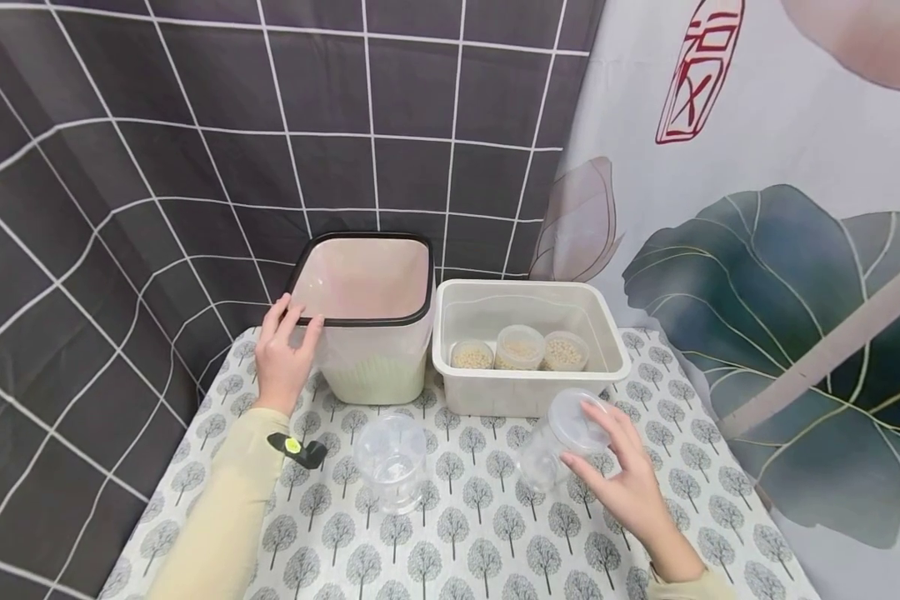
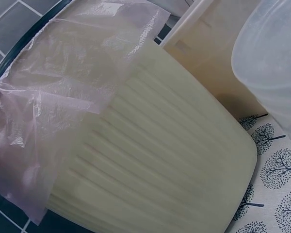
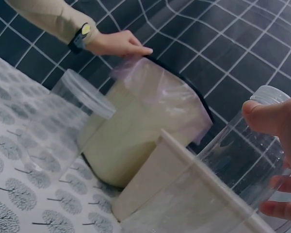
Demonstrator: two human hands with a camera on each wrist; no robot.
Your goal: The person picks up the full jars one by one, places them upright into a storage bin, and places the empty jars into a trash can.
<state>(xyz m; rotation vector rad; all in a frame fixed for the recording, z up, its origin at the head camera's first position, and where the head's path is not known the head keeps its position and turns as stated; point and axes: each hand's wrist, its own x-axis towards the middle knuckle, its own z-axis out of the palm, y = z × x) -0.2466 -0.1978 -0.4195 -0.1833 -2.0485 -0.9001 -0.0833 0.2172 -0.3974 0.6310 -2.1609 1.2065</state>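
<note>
My left hand (image 1: 281, 362) rests its spread fingertips on the near left corner of the trash bin's black rim (image 1: 367, 322). The bin (image 2: 174, 145) has a ribbed pale green body, and a thin pinkish bag (image 3: 155, 87) hangs over its edge. On the right, my right hand (image 1: 630, 479) grips a clear plastic jar (image 1: 542, 462) by its translucent lid (image 1: 577, 421), thumb and fingers on opposite sides. No contents show in that jar. Another clear lidded jar (image 1: 397, 471) stands on the patterned tablecloth between the hands.
Beside the trash bin stands a white rectangular tub (image 1: 532, 392). Inside it are three small jars, including one (image 1: 521, 346) in the middle, with beige, bean-like pieces. A dark tiled-pattern cloth (image 1: 412, 167) hangs behind, and a printed leaf curtain (image 1: 780, 292) hangs at the right.
</note>
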